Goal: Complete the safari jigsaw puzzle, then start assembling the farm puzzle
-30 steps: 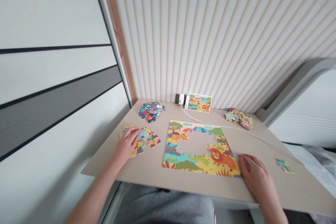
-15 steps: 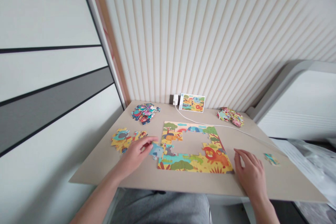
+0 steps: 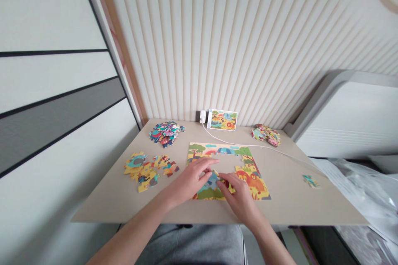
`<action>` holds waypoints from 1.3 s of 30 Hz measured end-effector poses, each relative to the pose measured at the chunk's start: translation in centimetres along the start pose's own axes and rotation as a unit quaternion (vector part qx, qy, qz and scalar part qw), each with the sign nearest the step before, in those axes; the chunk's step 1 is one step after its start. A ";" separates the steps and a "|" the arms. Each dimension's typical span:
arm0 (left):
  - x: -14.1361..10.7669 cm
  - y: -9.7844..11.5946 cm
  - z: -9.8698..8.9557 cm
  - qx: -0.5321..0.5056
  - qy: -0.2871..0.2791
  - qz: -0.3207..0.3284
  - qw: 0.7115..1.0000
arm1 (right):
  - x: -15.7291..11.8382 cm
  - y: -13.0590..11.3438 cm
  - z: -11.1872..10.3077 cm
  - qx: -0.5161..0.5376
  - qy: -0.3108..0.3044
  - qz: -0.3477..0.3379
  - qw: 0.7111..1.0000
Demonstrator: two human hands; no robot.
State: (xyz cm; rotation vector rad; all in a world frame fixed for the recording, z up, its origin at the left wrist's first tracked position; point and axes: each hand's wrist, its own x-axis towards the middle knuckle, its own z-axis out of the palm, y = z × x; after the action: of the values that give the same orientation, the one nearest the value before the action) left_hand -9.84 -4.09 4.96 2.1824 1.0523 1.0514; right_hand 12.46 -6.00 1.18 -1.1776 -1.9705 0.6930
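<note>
A partly assembled animal jigsaw puzzle (image 3: 256, 184) lies on the table, its frame of joined pieces around a gap in the middle. Over its lower part, both my hands meet at a blue puzzle piece (image 3: 213, 180). My left hand (image 3: 196, 177) reaches in from the left, thumb and fingers pinching the piece's upper left side. From the right, my right hand (image 3: 237, 193) has its fingertips closed at the piece's right edge. My fingers cover part of the piece and the puzzle's left side, so whether the piece touches the puzzle is unclear.
Loose yellow pieces (image 3: 146, 172) lie at the left, with a dark, multicoloured heap (image 3: 165, 133) behind them. Another heap (image 3: 267, 134) sits at the back right, and a few pieces (image 3: 311, 181) at the right. A picture card (image 3: 222, 119) leans against the wall; a white cable (image 3: 248, 145) crosses the table.
My left hand has carried the blue piece rightward from the puzzle's left edge to over the puzzle. My right hand has moved left from beside the puzzle to meet it. The view has shifted slightly.
</note>
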 end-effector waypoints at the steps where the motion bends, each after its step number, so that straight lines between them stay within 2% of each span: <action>1: -0.1 -0.3 0.0 0.024 0.026 0.013 0.999 | 0.1 0.5 -0.1 0.002 0.006 0.021 1.000; 4: -1.6 -1.9 -0.2 0.126 0.088 0.035 0.987 | 0.6 2.5 -0.7 0.035 0.035 0.098 0.994; 6: -3.1 -3.3 -0.2 0.193 0.111 0.033 0.974 | 1.0 3.9 -1.4 0.093 0.059 0.134 0.985; 9: -5.4 -4.9 0.3 0.247 0.119 0.019 0.961 | 1.7 5.6 -2.5 0.181 0.070 0.157 0.968; 12: -6.6 -5.2 1.2 0.263 0.112 0.013 0.958 | 2.8 6.8 -3.4 0.205 0.062 0.178 0.960; 18: -6.8 -4.7 1.9 0.262 0.050 0.002 0.964 | 7.3 8.6 -5.1 0.109 0.022 0.154 0.982; 23: -7.1 -5.3 1.9 0.266 0.038 -0.008 0.963 | 10.0 10.1 -6.0 0.074 0.022 0.157 0.985; 27: -7.2 -5.4 2.0 0.270 0.033 -0.016 0.962 | 9.1 10.9 -5.4 -0.004 0.044 0.156 0.987; 31: -7.2 -5.2 2.0 0.267 0.017 -0.033 0.963 | 7.6 10.9 -5.2 -0.082 0.042 0.135 0.986; 35: -7.2 -5.2 1.8 0.262 0.006 -0.041 0.964 | 7.3 10.6 -5.5 -0.085 0.022 0.137 0.987; 39: -7.3 -5.3 1.8 0.262 0.008 -0.039 0.964 | 7.4 10.4 -5.6 -0.087 0.031 0.131 0.987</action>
State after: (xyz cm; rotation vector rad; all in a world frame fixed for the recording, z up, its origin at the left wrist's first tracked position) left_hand -13.60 -7.08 -2.89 2.5064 1.5509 0.8205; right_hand 19.83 5.60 -0.95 -1.5666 -1.8712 0.6148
